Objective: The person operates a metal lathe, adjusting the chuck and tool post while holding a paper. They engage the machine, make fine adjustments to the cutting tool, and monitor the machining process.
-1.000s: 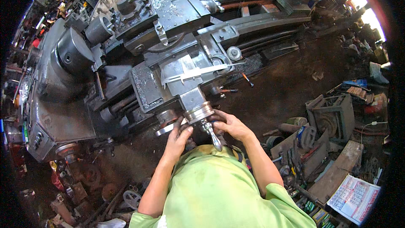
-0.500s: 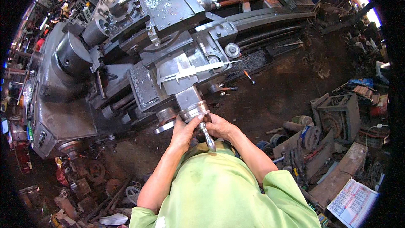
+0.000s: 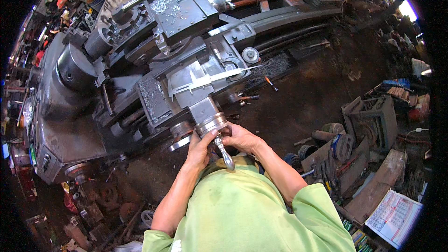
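Both my hands are at the round metal handwheel [image 3: 211, 123] on the near end of a lathe's cross slide. My left hand [image 3: 199, 149] wraps the wheel's lower left side, its thumb lying along the near face. My right hand [image 3: 241, 139] closes round the right side; some of its fingers are hidden behind the wheel. Between the hands, the wheel's shiny crank handle [image 3: 226, 155] points down toward my green shirt. Just beyond the wheel, a vernier caliper [image 3: 200, 82] lies across the flat top of the slide [image 3: 184, 99].
The lathe's chuck [image 3: 77, 70] stands at the left, and metal chips cover the tool post area [image 3: 165, 9]. A smaller handwheel [image 3: 180, 145] sits left of my hands. At the right are a metal frame [image 3: 371, 123], wooden boards [image 3: 380, 186] and a printed sheet [image 3: 393, 218].
The whole view has shifted slightly, so the lathe appears a little farther left. Both hands keep their hold on the handwheel, with no clear turn of its crank handle.
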`<state>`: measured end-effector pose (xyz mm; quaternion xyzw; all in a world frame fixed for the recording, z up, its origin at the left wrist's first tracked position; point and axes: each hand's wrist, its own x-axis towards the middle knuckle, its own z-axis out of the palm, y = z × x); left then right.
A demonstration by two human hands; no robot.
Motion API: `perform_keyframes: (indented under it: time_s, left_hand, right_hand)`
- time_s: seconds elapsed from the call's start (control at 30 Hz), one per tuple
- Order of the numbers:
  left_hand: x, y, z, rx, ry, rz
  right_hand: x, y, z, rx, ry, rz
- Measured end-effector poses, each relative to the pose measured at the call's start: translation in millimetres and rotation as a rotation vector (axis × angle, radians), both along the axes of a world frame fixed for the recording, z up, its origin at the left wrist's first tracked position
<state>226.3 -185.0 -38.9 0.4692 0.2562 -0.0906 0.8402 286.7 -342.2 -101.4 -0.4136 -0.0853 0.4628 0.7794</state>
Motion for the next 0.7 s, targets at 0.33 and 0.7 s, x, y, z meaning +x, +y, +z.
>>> perform_keyframes:
  time_s: [0.33,0.7]
  left_hand:
    - [-11,19,-53,-0.388,-0.129,-0.079]
    - [5,13,3,-0.138,0.098,-0.102]
  right_hand:
    - [-1,1,46,-0.472,-0.41,-0.075]
    - [3,4,54,-0.674,-0.566,-0.009]
